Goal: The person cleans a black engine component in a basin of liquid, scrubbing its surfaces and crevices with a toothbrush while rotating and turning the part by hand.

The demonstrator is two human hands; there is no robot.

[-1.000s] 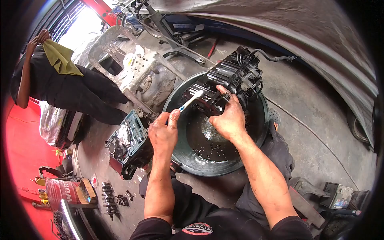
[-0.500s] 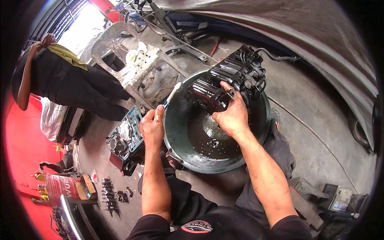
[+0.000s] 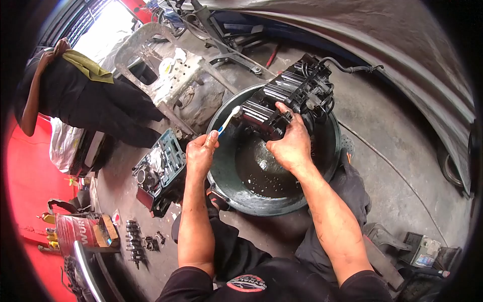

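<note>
My left hand [image 3: 200, 155] is closed around the handle of a toothbrush [image 3: 229, 122], its pale head up against the near left end of a wet black engine part [image 3: 283, 94]. Whether the bristles touch the part, I cannot tell. My right hand [image 3: 293, 143] grips that part at its lower edge, thumb below and fingers over the top. Ribs, hoses and wiring cover the part, which is tilted over the far side of a dark green tub [image 3: 221, 173]. Murky liquid [image 3: 266, 173] with froth lies in the bottom of the tub.
A blue-grey tool case [image 3: 171, 158] and a crankshaft [image 3: 133, 241] lie on the floor at left. Behind them stands a person [image 3: 85, 100] with a yellow cloth, beside a dirty plastic chair [image 3: 171, 75]. A hose [image 3: 392, 156] crosses the floor at right, near a battery [image 3: 425, 251].
My left hand has moved slightly right, bringing the toothbrush head from the tub's rim to the end of the engine part. My right hand keeps its grip.
</note>
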